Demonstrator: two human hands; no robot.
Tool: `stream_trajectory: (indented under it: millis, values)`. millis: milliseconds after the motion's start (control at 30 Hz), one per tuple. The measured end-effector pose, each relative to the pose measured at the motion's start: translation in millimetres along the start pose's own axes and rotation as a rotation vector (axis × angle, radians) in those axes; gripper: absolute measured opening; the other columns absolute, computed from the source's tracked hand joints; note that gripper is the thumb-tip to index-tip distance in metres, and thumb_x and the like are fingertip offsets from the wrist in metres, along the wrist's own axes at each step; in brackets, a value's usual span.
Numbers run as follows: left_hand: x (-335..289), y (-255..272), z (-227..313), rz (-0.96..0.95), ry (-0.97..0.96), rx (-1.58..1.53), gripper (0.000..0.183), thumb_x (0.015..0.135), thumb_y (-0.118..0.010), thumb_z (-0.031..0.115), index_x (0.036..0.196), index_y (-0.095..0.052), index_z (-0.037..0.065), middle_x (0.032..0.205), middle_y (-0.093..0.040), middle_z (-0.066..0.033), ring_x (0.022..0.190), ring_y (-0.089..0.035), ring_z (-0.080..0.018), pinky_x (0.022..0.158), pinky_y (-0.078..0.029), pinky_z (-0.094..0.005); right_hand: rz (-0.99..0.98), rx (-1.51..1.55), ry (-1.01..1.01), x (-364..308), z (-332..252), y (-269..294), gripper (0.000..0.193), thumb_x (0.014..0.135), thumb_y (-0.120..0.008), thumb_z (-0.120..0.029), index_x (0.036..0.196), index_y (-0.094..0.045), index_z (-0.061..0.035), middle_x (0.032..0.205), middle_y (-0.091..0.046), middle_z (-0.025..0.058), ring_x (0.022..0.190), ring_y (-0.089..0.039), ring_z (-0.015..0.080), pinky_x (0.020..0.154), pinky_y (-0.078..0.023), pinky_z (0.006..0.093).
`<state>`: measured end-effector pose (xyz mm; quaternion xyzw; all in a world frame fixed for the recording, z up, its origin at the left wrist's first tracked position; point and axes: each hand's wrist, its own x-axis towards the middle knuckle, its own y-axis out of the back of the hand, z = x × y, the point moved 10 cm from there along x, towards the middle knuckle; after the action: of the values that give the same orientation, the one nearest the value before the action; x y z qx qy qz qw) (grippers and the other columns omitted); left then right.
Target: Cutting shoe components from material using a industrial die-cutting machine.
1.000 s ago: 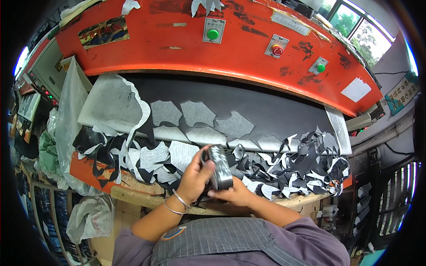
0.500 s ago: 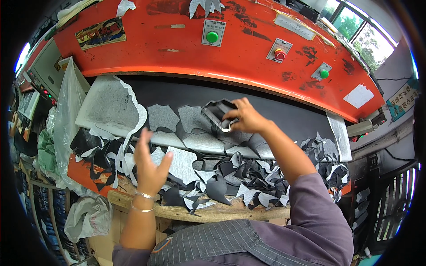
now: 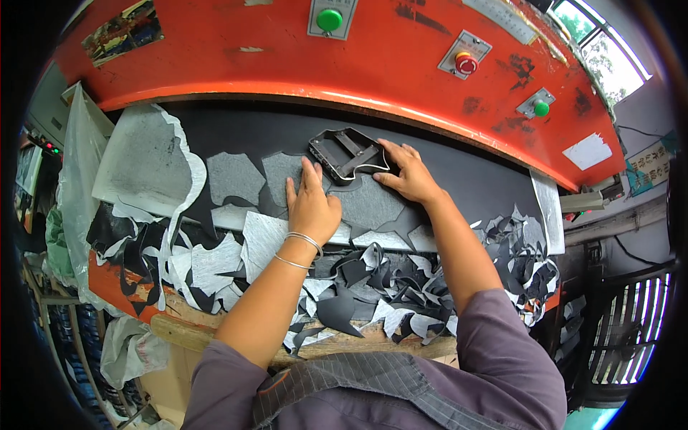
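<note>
A black metal cutting die (image 3: 345, 152) lies on a grey sheet piece (image 3: 362, 203) on the black press bed (image 3: 473, 175). My left hand (image 3: 312, 203) rests flat on the grey pieces, its fingertips touching the die's near left edge. My right hand (image 3: 403, 170) lies flat too, fingers against the die's right side. Two thin bangles circle my left wrist. Neither hand grips anything.
The red press head (image 3: 401, 64) with green and red buttons overhangs the bed. Cut grey pieces (image 3: 233, 178) lie to the left, a large grey offcut sheet (image 3: 147, 161) further left. Several black and grey scraps (image 3: 401, 283) pile along the near edge. Plastic bags (image 3: 75, 193) hang at left.
My right hand has set the die down on the grey sheet. My left hand has come up from the near edge to the die's left side.
</note>
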<state>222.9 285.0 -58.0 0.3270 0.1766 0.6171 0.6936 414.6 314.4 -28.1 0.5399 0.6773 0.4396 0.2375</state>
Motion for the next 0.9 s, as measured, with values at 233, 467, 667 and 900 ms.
stream_trajectory:
  millis: [233, 467, 667, 900]
  values:
    - [2.9, 3.3, -0.8, -0.009, 0.030, -0.099, 0.077, 0.081, -0.047, 0.010, 0.143, -0.008, -0.016, 0.143, -0.045, -0.0192, 0.134, -0.041, -0.0276, 0.118, -0.005, -0.0447, 0.012, -0.036, 0.078, 3.8, -3.1, -0.8, 0.072, 0.076, -0.072, -0.028, 0.138, -0.043, -0.0070, 0.133, -0.053, 0.0187, 0.126, -0.049, 0.0314, 0.114, -0.024, 0.0463]
    - [-1.5, 7.6, 7.5, 0.013, 0.031, -0.096, 0.076, 0.082, -0.047, 0.010, 0.144, -0.009, -0.014, 0.143, -0.045, -0.0193, 0.136, -0.037, -0.0322, 0.118, -0.008, -0.0444, 0.077, -0.201, 0.063, -9.9, -10.7, 10.9, 0.077, 0.079, -0.070, -0.031, 0.142, -0.036, -0.0052, 0.131, -0.053, 0.0208, 0.124, -0.049, 0.0355, 0.112, -0.028, 0.0466]
    - [-9.7, 101.8, 20.5, 0.284, -0.171, -0.339, 0.046, 0.088, -0.058, 0.002, 0.133, -0.049, 0.001, 0.122, -0.059, -0.0158, 0.102, -0.062, -0.0177, 0.089, -0.047, -0.0280, 0.865, 0.491, 0.015, -112.0, -22.8, 149.3, 0.047, 0.092, -0.060, -0.027, 0.130, -0.052, -0.0010, 0.125, -0.059, 0.0145, 0.115, -0.058, 0.0248, 0.102, -0.042, 0.0392]
    - [-53.3, 208.6, 205.1, 0.780, -0.967, 0.023, 0.004, 0.086, -0.061, 0.006, 0.081, -0.062, 0.005, 0.077, -0.057, -0.0093, 0.069, -0.052, -0.0280, 0.066, -0.043, -0.0394, 1.731, -0.571, -0.170, -228.8, -17.7, 342.3, 0.061, 0.103, -0.030, -0.045, 0.141, -0.036, 0.0033, 0.145, -0.037, 0.0262, 0.137, -0.032, 0.0369, 0.113, -0.022, 0.0460]
